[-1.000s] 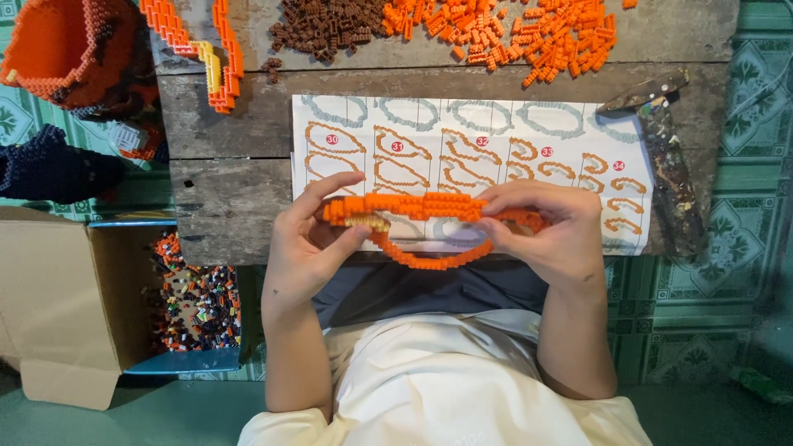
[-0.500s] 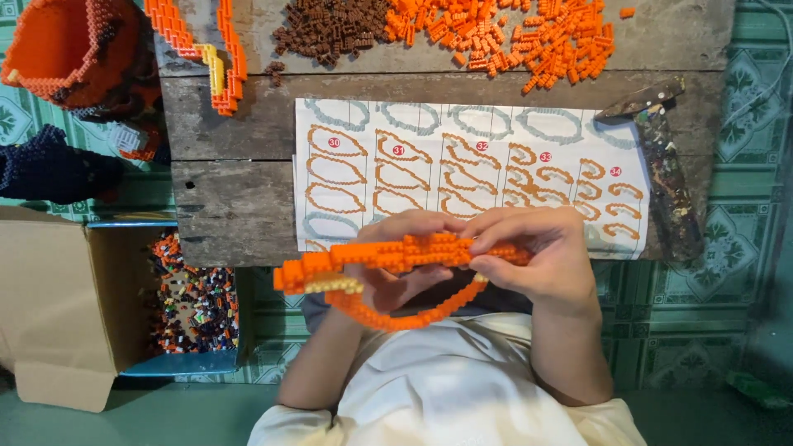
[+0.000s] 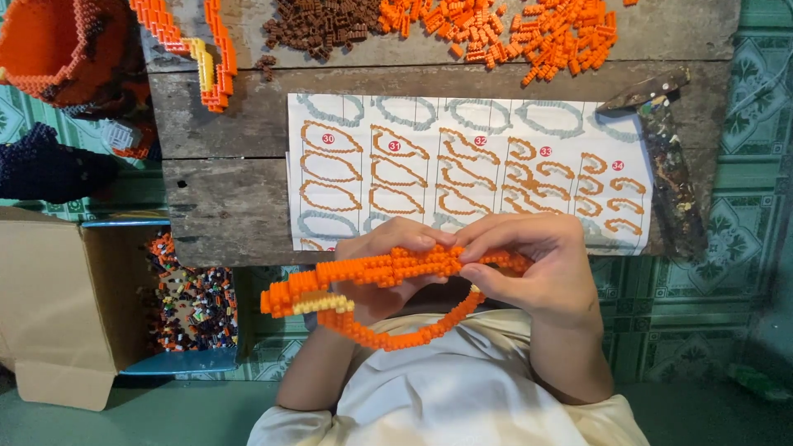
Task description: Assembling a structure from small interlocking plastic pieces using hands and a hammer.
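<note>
I see both hands raised close under my view, just in front of the near edge of the wooden counter [image 3: 223,206]. My left hand [image 3: 382,277] is turned palm up, fingers curled, its grip closed on the middle of the orange brick strip [image 3: 388,271] from below. My right hand [image 3: 537,268] comes in from the other side, knuckles up, thumb and fingers pinched on the strip's right end. Both forearms angle up from a white shirt [image 3: 446,388].

The strip is one piece: a straight orange bar that juts out left past my left hand, with a small cream patch near that free end, and a thin curved orange band hanging from it in a loop beneath the hands. It is held in the air, touching nothing but my fingers.

On the counter I count one white pattern sheet [image 3: 462,165] with rows of outlined shapes, one dark tool [image 3: 669,165] along its right edge, one pile of brown bricks [image 3: 318,25] and one larger pile of orange bricks [image 3: 529,25]. At the left stands one open cardboard box [image 3: 66,306] beside one tray of mixed bricks [image 3: 194,301].
</note>
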